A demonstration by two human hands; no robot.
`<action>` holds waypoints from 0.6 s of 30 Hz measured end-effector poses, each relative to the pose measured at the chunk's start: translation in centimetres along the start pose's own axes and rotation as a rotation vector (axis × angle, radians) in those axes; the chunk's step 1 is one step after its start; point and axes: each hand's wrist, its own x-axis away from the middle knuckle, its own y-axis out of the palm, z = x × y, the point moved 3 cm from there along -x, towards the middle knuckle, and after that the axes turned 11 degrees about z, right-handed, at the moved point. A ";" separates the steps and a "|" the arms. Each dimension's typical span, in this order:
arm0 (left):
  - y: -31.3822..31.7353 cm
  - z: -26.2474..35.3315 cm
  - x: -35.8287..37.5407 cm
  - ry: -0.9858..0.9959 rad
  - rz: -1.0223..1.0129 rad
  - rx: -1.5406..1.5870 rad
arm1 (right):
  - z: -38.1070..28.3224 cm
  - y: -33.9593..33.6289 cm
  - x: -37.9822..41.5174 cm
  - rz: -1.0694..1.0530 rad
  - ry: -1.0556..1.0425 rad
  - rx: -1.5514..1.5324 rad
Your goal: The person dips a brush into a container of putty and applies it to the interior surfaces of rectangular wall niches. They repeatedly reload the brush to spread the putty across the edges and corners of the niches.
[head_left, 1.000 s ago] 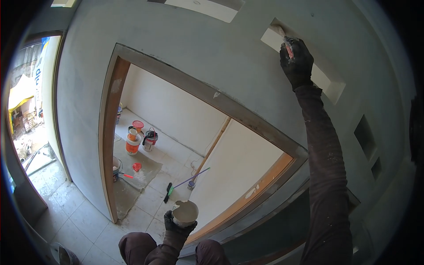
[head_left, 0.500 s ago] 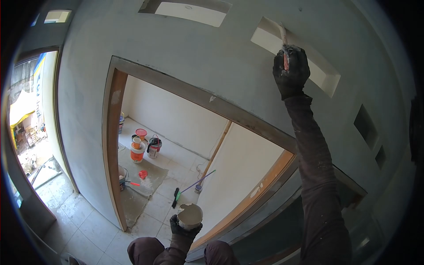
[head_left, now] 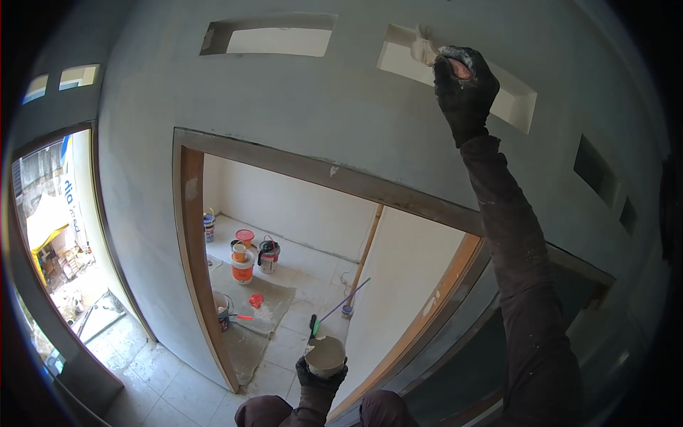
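My right hand (head_left: 466,96), in a black glove smeared with white, is raised high and closed around the reddish handle of a paintbrush (head_left: 425,51). The brush's whitish bristles lie over the upper left part of a slot-shaped wall opening (head_left: 523,110). Low in the view, my left hand (head_left: 321,378), also gloved in black, grips a small pale paint pot (head_left: 326,358) from below and the sides. Its rim looks uneven and coated, and the inside is light grey.
Below the opening is a wood-framed doorway (head_left: 334,172). Through it, an orange paint bucket (head_left: 242,272), a dark pail (head_left: 268,256), a red lid (head_left: 256,301) and a broom (head_left: 341,306) are on the tiled floor. Another slot opening (head_left: 213,39) is at upper left.
The view has shifted, so the doorway sits lower. My right hand has turned, and the brush now tilts leftward instead of pointing up. My left hand still holds the pot.
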 end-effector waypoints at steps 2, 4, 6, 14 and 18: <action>-1.3 0.2 -1.2 0.016 0.011 -0.007 | 0.9 1.0 -1.5 -0.050 0.123 0.009; -2.0 0.2 -1.8 0.003 0.025 0.031 | 1.3 1.3 -2.2 -0.100 0.244 0.011; -2.9 0.1 -2.4 0.005 0.028 0.016 | 0.8 1.5 -2.6 -0.230 0.159 0.133; -2.3 -0.3 -1.6 0.072 0.033 -0.036 | 2.5 2.0 -0.4 -0.222 0.109 0.150; -1.3 -0.7 -1.0 0.023 0.029 -0.041 | 6.5 6.0 2.5 -0.210 0.545 0.150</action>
